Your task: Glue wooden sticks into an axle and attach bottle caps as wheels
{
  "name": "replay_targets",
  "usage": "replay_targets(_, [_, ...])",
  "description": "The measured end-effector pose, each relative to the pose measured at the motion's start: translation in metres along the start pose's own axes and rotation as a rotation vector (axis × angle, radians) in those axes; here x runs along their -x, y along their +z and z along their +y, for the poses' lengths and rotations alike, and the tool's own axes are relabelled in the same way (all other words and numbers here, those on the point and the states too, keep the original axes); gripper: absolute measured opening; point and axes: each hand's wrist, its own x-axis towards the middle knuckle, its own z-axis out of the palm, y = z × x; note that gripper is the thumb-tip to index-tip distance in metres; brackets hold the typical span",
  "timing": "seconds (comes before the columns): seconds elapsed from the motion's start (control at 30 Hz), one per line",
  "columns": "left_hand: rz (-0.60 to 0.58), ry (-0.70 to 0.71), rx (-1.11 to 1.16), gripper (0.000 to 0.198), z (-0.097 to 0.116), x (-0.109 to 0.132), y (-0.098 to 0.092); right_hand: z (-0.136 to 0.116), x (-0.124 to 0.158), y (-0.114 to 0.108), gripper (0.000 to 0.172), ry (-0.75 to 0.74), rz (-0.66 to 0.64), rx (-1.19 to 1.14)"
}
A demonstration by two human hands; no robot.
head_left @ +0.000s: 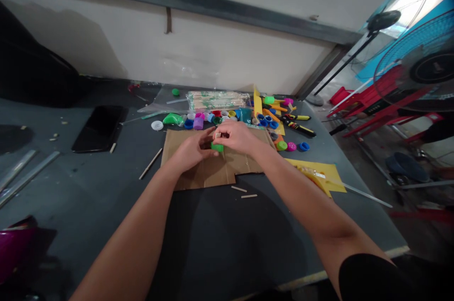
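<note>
Both my hands meet over a flat piece of brown cardboard on the grey table. My left hand curls around a small green bottle cap. My right hand pinches a small pale piece, perhaps a bit of wooden stick, right above that cap. What the fingers do exactly is too small to see. Two short stick pieces lie just in front of the cardboard.
Many coloured bottle caps and a clear bag of sticks lie behind the cardboard. Black-and-yellow tools and yellow paper sit to the right, a black phone to the left, metal strips at far left. A fan stands beyond the table's right edge.
</note>
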Motion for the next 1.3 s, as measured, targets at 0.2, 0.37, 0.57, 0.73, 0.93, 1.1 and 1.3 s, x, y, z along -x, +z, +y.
replay_targets(0.2, [0.356, 0.163, -0.208, 0.034, 0.027, 0.005, -0.003, 0.003, -0.002, 0.002, 0.012, -0.009, 0.0, 0.057])
replay_targets(0.37, [0.42, 0.364, -0.422, 0.014, 0.05, 0.005, 0.011, 0.001, 0.001, 0.002, 0.012, 0.062, 0.044, 0.015])
replay_targets(0.57, [0.439, 0.399, -0.496, 0.01, 0.048, 0.001, 0.015, -0.003, 0.007, 0.004, 0.025, 0.118, 0.092, -0.121])
replay_targets(0.73, [0.388, 0.311, -0.458, 0.008, 0.037, -0.001, 0.018, -0.002, 0.008, 0.009, 0.027, 0.126, 0.119, -0.141])
replay_targets(0.93, [0.41, 0.248, -0.438, 0.011, 0.037, 0.0, 0.02, 0.0, 0.011, 0.005, 0.033, 0.168, 0.112, -0.208])
replay_targets(1.1, [0.439, 0.206, -0.397, 0.01, 0.037, 0.0, 0.019, 0.008, 0.023, 0.006, 0.037, 0.083, 0.101, -0.061])
replay_targets(1.3, [0.433, 0.186, -0.379, 0.013, 0.038, 0.0, 0.019, 0.01, 0.035, 0.033, 0.042, 0.115, 0.14, 0.104])
